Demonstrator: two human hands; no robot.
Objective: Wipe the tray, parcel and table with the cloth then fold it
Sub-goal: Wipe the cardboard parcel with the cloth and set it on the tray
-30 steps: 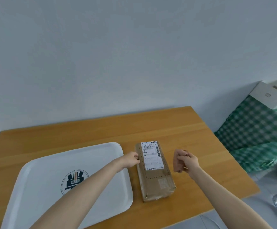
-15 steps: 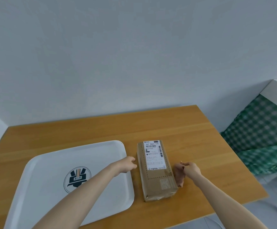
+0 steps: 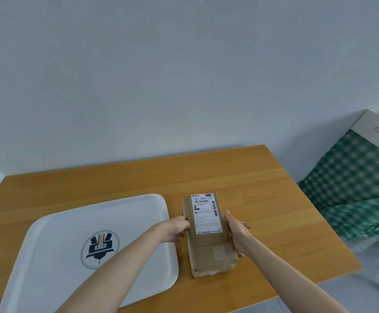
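The parcel (image 3: 207, 256) lies flat on the table (image 3: 263, 188), label up, just to the right of the white tray (image 3: 59, 233). The right hand (image 3: 237, 231), which a second ago was raised clear of it with the pinkish cloth bunched in its fingers, is now laid flat along the parcel's right side, fingers straight. The cloth (image 3: 246, 226) is almost wholly hidden beneath the palm (only a sliver shows by the knuckles), so it is probably being pressed there. The left hand (image 3: 175, 229) curls on the left edge, steadying it much as before. The parcel wipe looks under way, starting with this side; table and folding remain. The view has also shifted slightly.
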